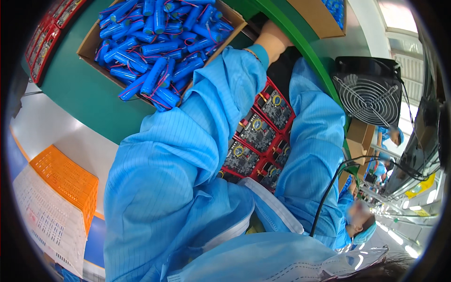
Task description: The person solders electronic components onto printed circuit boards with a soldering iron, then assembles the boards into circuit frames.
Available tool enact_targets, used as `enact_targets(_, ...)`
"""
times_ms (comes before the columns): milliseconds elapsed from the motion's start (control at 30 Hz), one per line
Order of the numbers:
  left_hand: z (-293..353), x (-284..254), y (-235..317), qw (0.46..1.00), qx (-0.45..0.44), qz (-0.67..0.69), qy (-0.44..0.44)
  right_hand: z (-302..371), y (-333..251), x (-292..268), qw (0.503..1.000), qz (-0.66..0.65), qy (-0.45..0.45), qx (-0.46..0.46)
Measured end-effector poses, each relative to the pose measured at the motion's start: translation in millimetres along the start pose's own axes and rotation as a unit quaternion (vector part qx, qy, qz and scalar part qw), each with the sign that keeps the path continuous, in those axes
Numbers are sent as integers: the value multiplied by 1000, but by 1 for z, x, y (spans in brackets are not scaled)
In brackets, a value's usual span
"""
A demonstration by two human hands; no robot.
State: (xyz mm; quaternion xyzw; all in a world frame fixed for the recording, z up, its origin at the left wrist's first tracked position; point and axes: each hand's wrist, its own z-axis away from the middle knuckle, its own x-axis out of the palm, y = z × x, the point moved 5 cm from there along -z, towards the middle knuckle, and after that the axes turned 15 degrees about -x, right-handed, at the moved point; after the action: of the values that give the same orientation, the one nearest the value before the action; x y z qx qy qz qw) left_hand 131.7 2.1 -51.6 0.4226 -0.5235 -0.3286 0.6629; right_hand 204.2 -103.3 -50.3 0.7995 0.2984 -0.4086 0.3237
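My left hand [275, 40] reaches past the right side of a cardboard box [88, 44] heaped with blue cylindrical battery packs [152, 77] with thin red and dark wires. Only its wrist and back show; the fingers are hidden at the green rail [300, 40], so what they touch cannot be seen. My right forearm [312, 117] runs up to the same rail, and the right hand is out of sight. Between my sleeves lie several dark circuit boards [253, 134] with yellow ring-shaped parts, set in red trays [268, 150].
More boards in red frames [41, 47] lie at the far left of the green tabletop [70, 89]. A black fan [369, 94] stands right of the rail. Another box [324, 23] holds blue packs. An orange basket [70, 178] with papers is lower left. Other people work at right.
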Motion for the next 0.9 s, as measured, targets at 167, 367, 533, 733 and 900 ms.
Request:
enact_targets(167,-22,-1,-22,999,-9,4,40,18,-19,-36,999,-24,7,-27)
enact_targets(367,-6,2,-2,999,-40,-20,9,64,-22,-61,956,-225,-150,116)
enact_targets(533,10,7,13,984,-98,145,-38,81,-21,-95,976,-132,-97,144)
enact_targets(733,12,10,10,995,-70,48,-45,82,-4,-85,963,-43,-167,208)
enact_targets(900,10,10,9,994,-57,64,-66,85,19,-69,985,-56,-72,144)
